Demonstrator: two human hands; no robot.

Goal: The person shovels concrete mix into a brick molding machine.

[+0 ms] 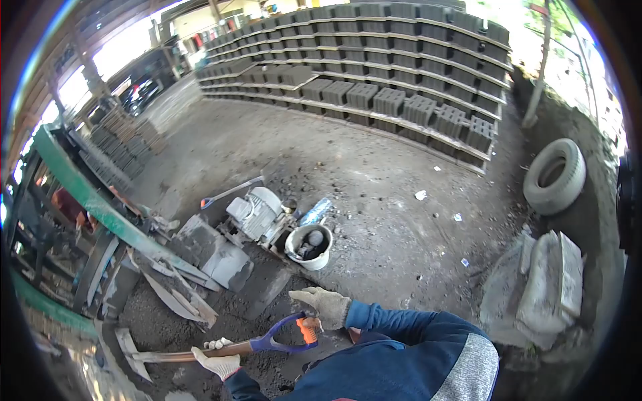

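Note:
A shovel (180,355) lies nearly level across the lower left, with a wooden shaft and a blue D-handle with an orange grip. My left hand (219,363), in a pale knitted glove, is wrapped round the shaft. At the handle end, my right hand (326,307) is gloved too; some fingers curl on the orange grip while one points out to the left. The metal blade (132,355) is seen at a slant beside dark loose material (157,314) on the ground. Part of the right-hand grip is hidden.
A motor (256,210) and a bucket (323,259) with dark contents stand ahead. Green machine framing (100,207) rises at left. Stacked blocks on boards (401,110) line the back. A tyre (564,177) and stiff grey sacks (542,284) lie at right. Another orange-handled tool (231,192) rests behind the motor.

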